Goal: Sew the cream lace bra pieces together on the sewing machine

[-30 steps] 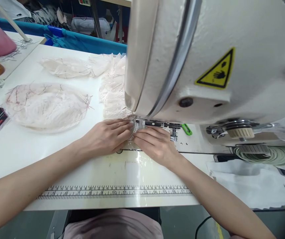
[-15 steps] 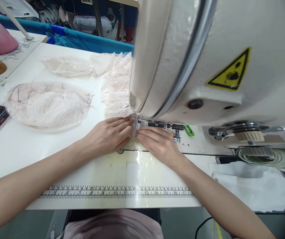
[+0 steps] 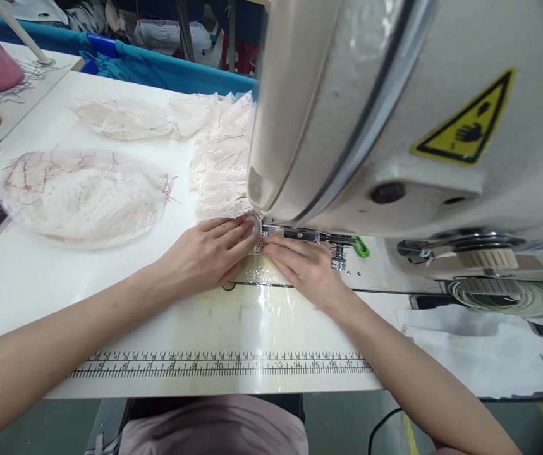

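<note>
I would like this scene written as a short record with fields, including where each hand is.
Left hand: palm down, fingers on the lace
Right hand: palm down, fingers at the lace's right edge
Equipment: sewing machine with yellow warning sticker
Further left: pale fabric piece, lying apart
Near table edge: printed ruler
Needle: hidden from view

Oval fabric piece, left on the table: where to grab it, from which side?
I'd pinch the oval fabric piece at its right tip, coming from the right with the left hand. It lies spread on the table, narrows there, and that end faces the hand across bare tabletop.
</note>
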A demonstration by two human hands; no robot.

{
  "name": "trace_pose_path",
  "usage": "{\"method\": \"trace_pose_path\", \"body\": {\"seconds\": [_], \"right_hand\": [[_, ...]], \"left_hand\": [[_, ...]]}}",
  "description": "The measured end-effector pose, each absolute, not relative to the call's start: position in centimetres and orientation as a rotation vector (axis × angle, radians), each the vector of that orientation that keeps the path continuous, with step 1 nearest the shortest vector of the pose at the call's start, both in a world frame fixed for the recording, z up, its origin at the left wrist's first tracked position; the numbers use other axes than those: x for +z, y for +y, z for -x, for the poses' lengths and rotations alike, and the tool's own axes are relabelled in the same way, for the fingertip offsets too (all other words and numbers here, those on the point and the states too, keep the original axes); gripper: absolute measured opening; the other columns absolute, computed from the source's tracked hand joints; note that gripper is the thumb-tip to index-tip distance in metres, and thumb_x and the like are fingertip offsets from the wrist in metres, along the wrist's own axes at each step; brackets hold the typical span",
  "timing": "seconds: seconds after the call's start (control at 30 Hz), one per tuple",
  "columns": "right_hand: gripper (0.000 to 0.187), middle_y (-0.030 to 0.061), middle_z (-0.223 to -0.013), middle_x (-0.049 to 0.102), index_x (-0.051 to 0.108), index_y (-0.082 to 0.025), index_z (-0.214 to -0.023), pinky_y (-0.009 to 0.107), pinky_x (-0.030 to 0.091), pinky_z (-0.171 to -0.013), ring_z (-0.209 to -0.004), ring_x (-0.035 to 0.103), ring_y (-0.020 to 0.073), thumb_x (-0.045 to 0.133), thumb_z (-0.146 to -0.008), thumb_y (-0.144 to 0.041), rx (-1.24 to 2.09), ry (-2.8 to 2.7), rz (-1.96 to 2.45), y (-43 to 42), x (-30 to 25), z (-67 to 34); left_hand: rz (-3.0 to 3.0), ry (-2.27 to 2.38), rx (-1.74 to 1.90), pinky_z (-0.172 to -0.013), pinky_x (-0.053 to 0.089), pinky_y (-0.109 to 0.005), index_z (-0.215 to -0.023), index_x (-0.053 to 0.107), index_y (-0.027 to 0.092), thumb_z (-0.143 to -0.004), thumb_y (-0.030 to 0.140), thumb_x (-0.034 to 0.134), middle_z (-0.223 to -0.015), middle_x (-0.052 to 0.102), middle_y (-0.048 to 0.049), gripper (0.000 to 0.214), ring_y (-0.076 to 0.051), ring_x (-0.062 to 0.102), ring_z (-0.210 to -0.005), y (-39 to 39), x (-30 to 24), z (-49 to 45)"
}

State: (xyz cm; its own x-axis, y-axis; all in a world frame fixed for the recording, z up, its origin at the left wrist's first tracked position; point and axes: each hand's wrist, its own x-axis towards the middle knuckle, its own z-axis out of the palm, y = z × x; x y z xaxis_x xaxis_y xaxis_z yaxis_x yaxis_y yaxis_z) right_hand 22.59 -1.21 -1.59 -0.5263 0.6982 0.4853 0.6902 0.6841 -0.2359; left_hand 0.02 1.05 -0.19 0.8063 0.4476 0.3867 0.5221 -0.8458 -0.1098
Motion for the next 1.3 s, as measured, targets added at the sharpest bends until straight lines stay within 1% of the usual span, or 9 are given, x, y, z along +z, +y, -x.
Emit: {"method": "trace_pose_path", "body": {"seconds": [0.13,0.3,0.47,0.67,0.9,1.07,1.17,1.23,1.3], "right_hand": [[0.018,-0.0009,-0.098,0.073,0.070,-0.022,-0.092,0.025,0.055,-0.076,-0.084,0.068,0.0112,0.055,-0.092,-0.013,0.040,-2.318,1.093,-1.1,-1.8,-22.7],[0.015,0.0008,-0.097,0.073,0.071,-0.023,-0.096,0.030,0.055,-0.080,-0.088,0.068,0.0139,0.057,-0.093,-0.019,0.065,-2.288,1.129,-0.8,-2.4,-23.0],[0.014,-0.0009,-0.101,0.074,0.072,-0.024,-0.098,0.029,0.055,-0.081,-0.089,0.069,0.0135,0.058,-0.093,-0.022,0.082,-2.215,1.128,-0.5,-2.9,-23.0],[0.018,-0.0035,-0.096,0.075,0.071,-0.028,-0.107,0.023,0.053,-0.067,-0.073,0.067,0.0092,0.061,-0.092,-0.025,0.074,-2.163,1.140,-0.3,-4.1,-23.5],[0.017,-0.0061,-0.074,0.073,0.073,-0.029,-0.103,0.024,0.044,-0.053,-0.053,0.060,0.0083,0.059,-0.093,-0.031,-0.082,-2.150,1.239,0.0,-5.4,-23.8],[0.016,-0.0041,-0.076,0.073,0.072,-0.026,-0.100,0.025,0.044,-0.055,-0.059,0.062,0.0093,0.057,-0.095,-0.029,-0.134,-2.183,1.240,-0.1,-4.8,-23.6],[0.017,-0.0015,-0.087,0.074,0.072,-0.025,-0.100,0.026,0.049,-0.064,-0.069,0.065,0.0110,0.056,-0.095,-0.027,-0.053,-2.238,1.221,-0.4,-3.8,-23.5],[0.018,0.0010,-0.096,0.074,0.071,-0.023,-0.105,0.029,0.051,-0.073,-0.082,0.067,0.0142,0.057,-0.094,-0.028,-0.045,-2.289,1.185,-0.8,-3.1,-23.4],[0.021,0.0029,-0.101,0.073,0.069,-0.022,-0.110,0.031,0.052,-0.076,-0.087,0.067,0.0161,0.058,-0.094,-0.030,-0.063,-2.318,1.188,-1.3,-2.7,-23.3]], "left_hand": [[2.782,-0.746,-0.509,-0.096,0.054,-0.041,-0.120,0.065,0.012,-0.098,0.020,0.042,-0.122,0.067,-0.0156,0.033,-0.026,0.067,-0.109,1.1,-0.3,0.1],[2.791,-0.764,-0.504,-0.097,0.054,-0.041,-0.122,0.065,0.016,-0.098,0.022,0.042,-0.120,0.068,-0.0137,0.034,-0.025,0.066,-0.111,1.2,-0.4,0.2],[2.764,-0.711,-0.497,-0.095,0.055,-0.042,-0.125,0.063,0.013,-0.096,0.021,0.045,-0.120,0.068,-0.0169,0.035,-0.028,0.066,-0.111,1.2,-0.4,0.2],[2.783,-0.763,-0.475,-0.096,0.053,-0.041,-0.126,0.062,0.017,-0.097,0.022,0.045,-0.121,0.067,-0.0150,0.035,-0.027,0.064,-0.114,1.2,-0.4,0.2],[2.795,-0.797,-0.457,-0.095,0.053,-0.041,-0.125,0.063,0.017,-0.097,0.024,0.044,-0.119,0.068,-0.0146,0.035,-0.028,0.063,-0.116,1.3,-0.6,0.1],[2.742,-0.733,-0.527,-0.097,0.051,-0.038,-0.118,0.066,0.015,-0.096,0.020,0.047,-0.120,0.068,-0.0109,0.029,-0.025,0.062,-0.116,1.2,-0.5,-0.1],[2.725,-0.650,-0.555,-0.098,0.051,-0.034,-0.114,0.067,0.014,-0.096,0.012,0.046,-0.121,0.069,-0.0080,0.028,-0.022,0.064,-0.113,1.0,-0.5,-0.2],[2.742,-0.651,-0.545,-0.096,0.053,-0.034,-0.115,0.066,0.011,-0.096,0.012,0.045,-0.121,0.068,-0.0100,0.028,-0.023,0.066,-0.111,0.9,-0.5,-0.2],[2.759,-0.700,-0.517,-0.096,0.053,-0.034,-0.118,0.065,0.009,-0.097,0.016,0.045,-0.122,0.067,-0.0130,0.030,-0.024,0.065,-0.112,0.9,-0.6,-0.1]]}}
